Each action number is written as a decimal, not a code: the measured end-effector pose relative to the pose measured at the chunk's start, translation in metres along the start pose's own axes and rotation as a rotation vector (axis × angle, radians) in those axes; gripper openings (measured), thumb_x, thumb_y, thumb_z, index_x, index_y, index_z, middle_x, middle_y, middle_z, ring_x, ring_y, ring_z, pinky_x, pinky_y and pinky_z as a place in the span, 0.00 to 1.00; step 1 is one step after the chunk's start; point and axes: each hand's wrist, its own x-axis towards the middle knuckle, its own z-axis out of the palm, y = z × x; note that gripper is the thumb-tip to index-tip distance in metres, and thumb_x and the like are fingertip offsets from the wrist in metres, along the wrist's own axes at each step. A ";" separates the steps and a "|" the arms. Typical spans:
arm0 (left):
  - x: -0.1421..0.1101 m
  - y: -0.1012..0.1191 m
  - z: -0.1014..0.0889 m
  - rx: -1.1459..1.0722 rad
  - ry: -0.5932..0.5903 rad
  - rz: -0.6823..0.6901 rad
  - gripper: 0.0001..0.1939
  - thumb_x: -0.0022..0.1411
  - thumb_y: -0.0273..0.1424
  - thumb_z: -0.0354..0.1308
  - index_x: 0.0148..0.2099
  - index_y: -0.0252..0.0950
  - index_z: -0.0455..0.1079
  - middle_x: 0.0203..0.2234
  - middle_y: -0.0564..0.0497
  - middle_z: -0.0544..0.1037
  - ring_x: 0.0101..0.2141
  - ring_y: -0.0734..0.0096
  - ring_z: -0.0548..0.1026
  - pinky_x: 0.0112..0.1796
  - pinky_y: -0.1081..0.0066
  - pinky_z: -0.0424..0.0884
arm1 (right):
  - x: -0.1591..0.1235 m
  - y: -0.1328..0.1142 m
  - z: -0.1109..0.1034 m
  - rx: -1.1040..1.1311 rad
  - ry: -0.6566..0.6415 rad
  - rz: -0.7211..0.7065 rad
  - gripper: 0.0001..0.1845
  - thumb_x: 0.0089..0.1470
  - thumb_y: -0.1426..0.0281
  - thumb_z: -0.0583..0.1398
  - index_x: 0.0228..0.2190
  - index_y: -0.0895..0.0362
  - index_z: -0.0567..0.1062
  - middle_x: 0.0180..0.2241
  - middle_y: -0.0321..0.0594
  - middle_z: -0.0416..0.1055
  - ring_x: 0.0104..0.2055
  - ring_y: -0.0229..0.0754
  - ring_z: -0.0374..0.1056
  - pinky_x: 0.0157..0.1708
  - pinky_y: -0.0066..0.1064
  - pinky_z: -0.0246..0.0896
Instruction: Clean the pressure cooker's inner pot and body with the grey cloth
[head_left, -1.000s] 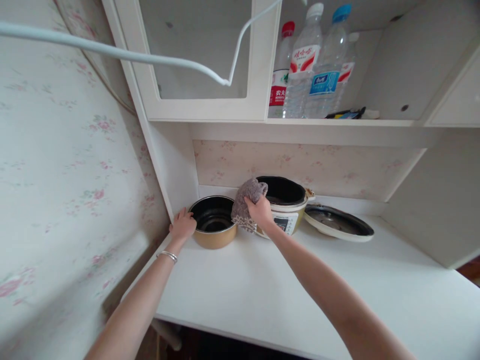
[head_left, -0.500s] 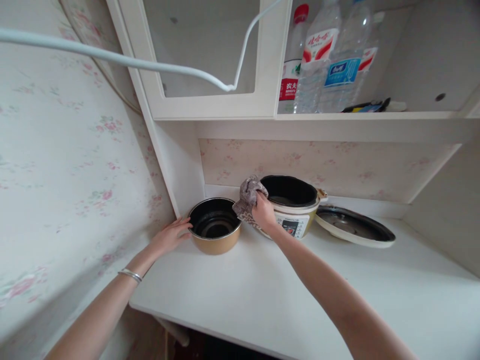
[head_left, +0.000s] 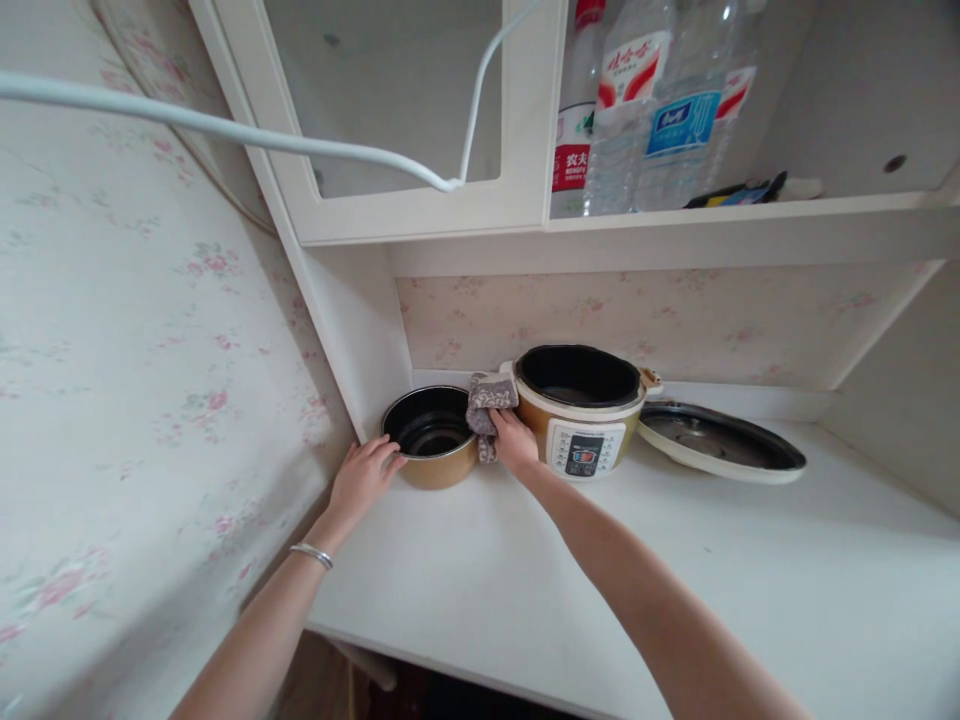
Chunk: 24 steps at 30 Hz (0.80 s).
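The right hand [head_left: 516, 440] is pinching a grey-and-white patterned fabric cloth [head_left: 493, 392] against the right rim and side of a round tan pot with a black interior [head_left: 435, 472]. The left hand [head_left: 366, 478], fingers loosely spread, is touching its left rim. The pot is sitting on the white tabletop [head_left: 480, 570], beside a round gold-and-white cooker [head_left: 581, 415]. Wiping seems to be the step in hand; the next move is probably calling for a steadied rim.
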 end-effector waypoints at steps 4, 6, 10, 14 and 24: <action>0.006 0.022 0.007 0.046 0.053 -0.036 0.18 0.65 0.44 0.48 0.48 0.42 0.72 0.51 0.46 0.71 0.57 0.60 0.62 0.59 0.61 0.52 | -0.013 -0.005 0.017 0.080 -0.091 0.150 0.38 0.49 0.80 0.50 0.62 0.53 0.54 0.57 0.43 0.62 0.53 0.48 0.64 0.48 0.36 0.61; 0.012 0.035 0.008 0.046 0.051 -0.083 0.19 0.65 0.45 0.46 0.47 0.41 0.72 0.50 0.46 0.71 0.56 0.60 0.63 0.56 0.66 0.58 | -0.019 -0.015 0.027 0.126 -0.167 0.197 0.39 0.48 0.79 0.51 0.62 0.53 0.52 0.54 0.45 0.66 0.50 0.50 0.67 0.47 0.37 0.61; 0.021 0.064 0.008 0.021 0.024 -0.181 0.20 0.66 0.44 0.44 0.47 0.41 0.72 0.45 0.44 0.72 0.49 0.61 0.69 0.48 0.69 0.66 | -0.027 -0.041 0.046 0.272 -0.197 0.240 0.40 0.48 0.78 0.52 0.62 0.51 0.52 0.51 0.46 0.69 0.49 0.52 0.68 0.47 0.38 0.62; 0.018 0.084 0.009 -0.075 0.003 -0.095 0.19 0.68 0.37 0.40 0.51 0.41 0.70 0.47 0.45 0.73 0.52 0.62 0.68 0.46 0.69 0.68 | -0.025 -0.050 0.057 0.413 -0.147 0.381 0.39 0.50 0.77 0.50 0.63 0.56 0.50 0.50 0.47 0.69 0.51 0.51 0.67 0.49 0.39 0.62; 0.038 -0.017 0.007 -0.118 -0.082 0.135 0.23 0.67 0.42 0.42 0.54 0.38 0.70 0.58 0.47 0.66 0.60 0.56 0.58 0.60 0.56 0.52 | -0.019 -0.013 0.060 0.574 -0.004 0.429 0.36 0.49 0.75 0.53 0.61 0.51 0.58 0.49 0.42 0.71 0.51 0.50 0.67 0.51 0.38 0.61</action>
